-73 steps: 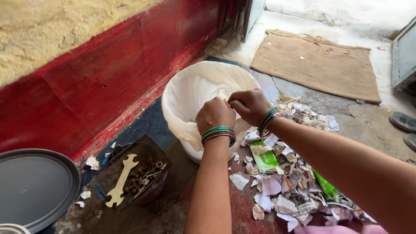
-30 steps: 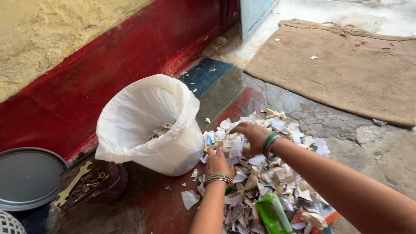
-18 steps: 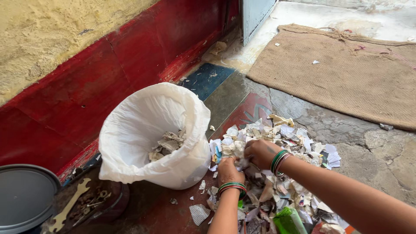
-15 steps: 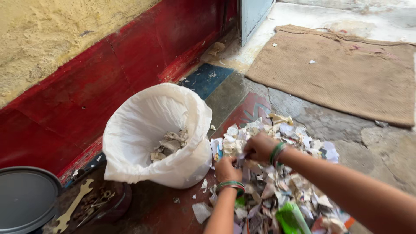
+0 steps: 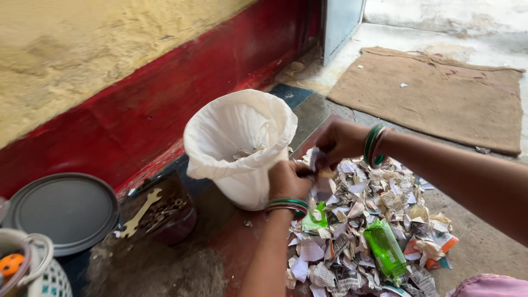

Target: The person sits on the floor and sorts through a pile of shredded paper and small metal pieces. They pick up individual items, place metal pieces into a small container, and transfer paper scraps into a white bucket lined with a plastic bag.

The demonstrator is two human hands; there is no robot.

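My left grip [image 5: 290, 180] and right grip [image 5: 336, 142] meet over the floor [image 5: 473, 236], just right of the lined bin [image 5: 240, 144], which stands against the wall [image 5: 110, 82]. The paper scrap heap [image 5: 367, 220] lies right of the bin. Left of it sit a tin of bolts [image 5: 162, 212] and a round lid [image 5: 66, 212]. A mat [image 5: 434, 93] lies behind the heap.

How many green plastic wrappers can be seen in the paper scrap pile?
2: a bright green wrapper lying on the pile's near right part, and a green wrapper just below the left hand. More may be buried under the scraps.
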